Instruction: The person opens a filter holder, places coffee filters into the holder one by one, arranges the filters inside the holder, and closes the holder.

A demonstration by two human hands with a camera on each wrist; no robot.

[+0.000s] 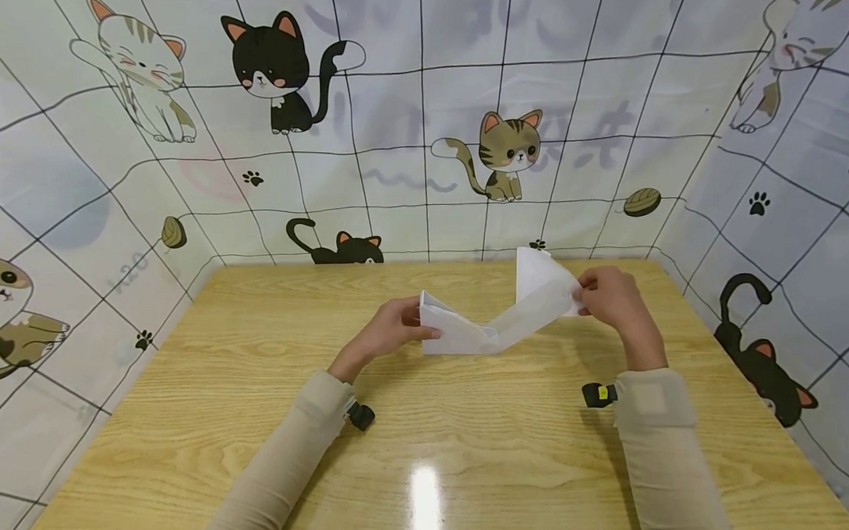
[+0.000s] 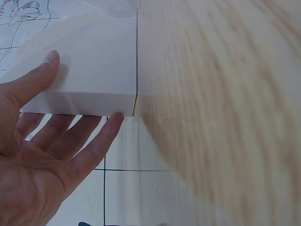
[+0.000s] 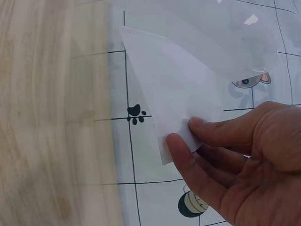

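A white wedge-shaped box [image 1: 453,332] stands on the table, and a translucent flap [image 1: 535,312] slants up from its right end. My left hand [image 1: 390,326] grips the box at its left end. In the left wrist view the thumb lies on the box's broad face [image 2: 94,56], the other fingers along its narrow side. My right hand [image 1: 613,295] pinches a white paper filter [image 3: 174,89] by one corner, between thumb and fingers. This filter [image 1: 533,269] has a crimped edge and is raised behind the flap, which partly covers it in the head view.
The wooden table [image 1: 268,306] reaches back to a wall covering [image 1: 393,155] printed with cats and grid lines. More of that covering rises at the left and right sides. A bright light reflection lies on the table's near part.
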